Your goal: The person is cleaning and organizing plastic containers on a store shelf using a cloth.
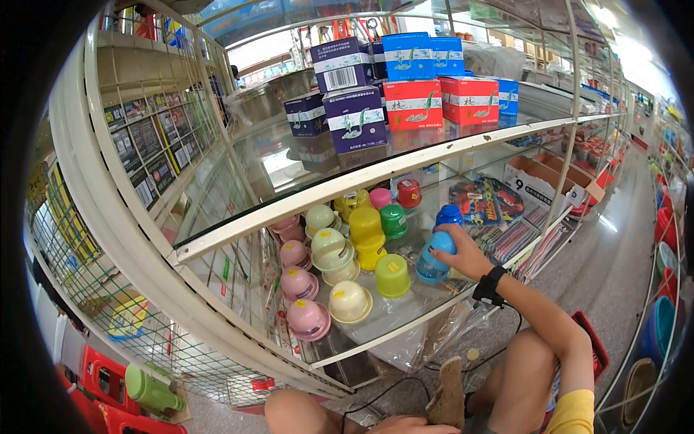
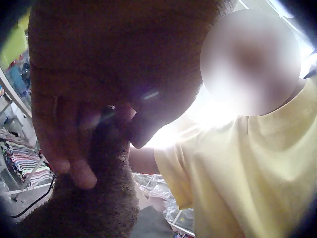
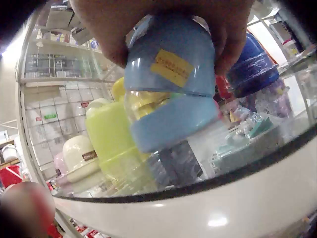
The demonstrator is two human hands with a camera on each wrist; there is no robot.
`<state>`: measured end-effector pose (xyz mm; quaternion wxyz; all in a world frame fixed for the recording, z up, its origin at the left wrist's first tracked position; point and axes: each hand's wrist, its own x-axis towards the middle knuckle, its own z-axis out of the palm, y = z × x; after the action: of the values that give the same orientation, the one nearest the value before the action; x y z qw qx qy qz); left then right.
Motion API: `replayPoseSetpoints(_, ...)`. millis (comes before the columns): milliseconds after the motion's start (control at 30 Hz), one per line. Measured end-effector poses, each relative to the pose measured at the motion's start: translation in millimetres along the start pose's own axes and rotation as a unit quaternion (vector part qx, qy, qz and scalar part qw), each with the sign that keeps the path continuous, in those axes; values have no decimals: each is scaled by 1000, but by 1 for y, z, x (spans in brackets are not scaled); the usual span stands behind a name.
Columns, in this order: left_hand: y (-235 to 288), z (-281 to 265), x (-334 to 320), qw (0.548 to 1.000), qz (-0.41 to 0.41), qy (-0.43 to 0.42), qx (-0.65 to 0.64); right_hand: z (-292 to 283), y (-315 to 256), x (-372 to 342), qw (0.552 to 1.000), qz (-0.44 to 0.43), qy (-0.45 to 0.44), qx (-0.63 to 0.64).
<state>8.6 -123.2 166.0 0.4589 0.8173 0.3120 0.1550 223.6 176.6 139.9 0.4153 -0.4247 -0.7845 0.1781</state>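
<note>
My right hand (image 1: 465, 254) grips a light blue plastic container (image 1: 434, 266) from above, at the front edge of the lower glass shelf. In the right wrist view the blue container (image 3: 173, 74) tilts, with a yellow price sticker on its side and a clear band around its middle. Beside it stands a lime green container (image 1: 392, 277), and behind it a dark blue one (image 1: 449, 216). Low in the head view, my left hand (image 1: 412, 425) holds a brown fuzzy cloth (image 1: 448, 394) near my knees. The left wrist view shows its fingers curled around the cloth (image 2: 106, 198).
Pink, cream, yellow and green containers (image 1: 367, 230) crowd the shelf's left part. Above runs the white upper shelf edge (image 1: 376, 181), with stacked boxes (image 1: 413, 105) over it. A wire mesh side (image 1: 155, 123) bounds the left. A black cable (image 1: 397, 383) trails below.
</note>
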Motion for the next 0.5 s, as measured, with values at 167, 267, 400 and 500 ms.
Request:
replayPoseSetpoints(167, 5, -1, -1, 1000, 0, -6, -1, -2, -2, 0, 993, 29, -46, 105)
replayPoseSetpoints(267, 10, -1, -1, 1000, -12, -18, -1, -5, -3, 1, 991, 15, -62, 118)
replayPoseSetpoints(400, 10, 3, 1, 1000, 5, -6, -2, -11, -12, 0, 985, 14, -91, 147)
replayPoseSetpoints(500, 10, 6, 5, 999, 28, 12, -15, -14, -14, -1, 982, 33, -103, 156)
